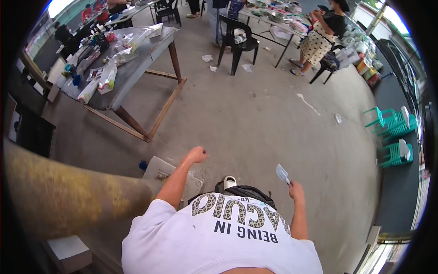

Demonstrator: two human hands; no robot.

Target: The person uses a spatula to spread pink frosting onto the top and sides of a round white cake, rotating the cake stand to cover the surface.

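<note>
Holding a flat, pale spatula (282,172) in the right grip (296,190), above dull grey floor (255,132), but cannot see inside the curled left grip (197,155), well apart.

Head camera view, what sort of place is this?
Probably a communal workshop or activity hall, though I can't be sure: it has a bare, concrete-looking floor, a grey table loaded with packages, and green plastic chairs.

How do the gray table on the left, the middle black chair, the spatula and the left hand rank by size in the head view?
Largest: table
Next: chair
Smallest: spatula and left hand, too alike to rank
</note>
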